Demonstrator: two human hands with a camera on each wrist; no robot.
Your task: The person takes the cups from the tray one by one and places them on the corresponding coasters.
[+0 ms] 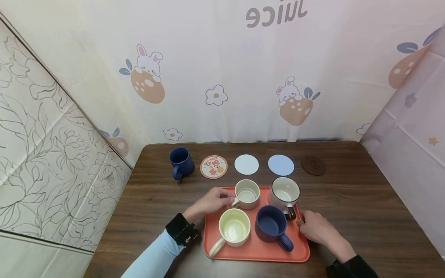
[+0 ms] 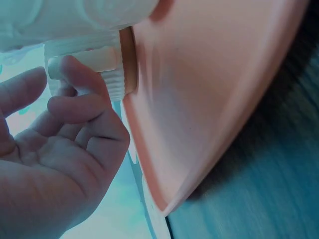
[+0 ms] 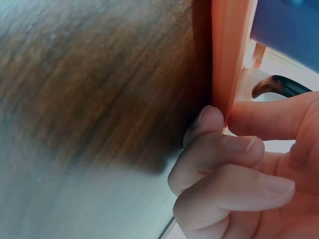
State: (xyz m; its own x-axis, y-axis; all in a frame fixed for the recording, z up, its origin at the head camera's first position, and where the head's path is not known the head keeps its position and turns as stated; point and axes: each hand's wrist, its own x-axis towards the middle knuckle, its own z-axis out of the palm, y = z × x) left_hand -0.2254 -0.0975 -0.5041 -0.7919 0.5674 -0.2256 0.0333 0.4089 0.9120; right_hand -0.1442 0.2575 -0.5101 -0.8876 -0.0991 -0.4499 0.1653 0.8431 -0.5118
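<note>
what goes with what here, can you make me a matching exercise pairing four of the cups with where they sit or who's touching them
Column one:
1. small beige cup
2. white cup with dark rim
3. pale yellow mug
4. blue mug off the tray

Column two:
A. on the bare table left of the coasters
B. near left part of the orange tray
C. handle held by the left hand
D. far right of the tray, black handle toward the right hand

Pairs: 1-C, 2-D, 3-B, 4-A
</note>
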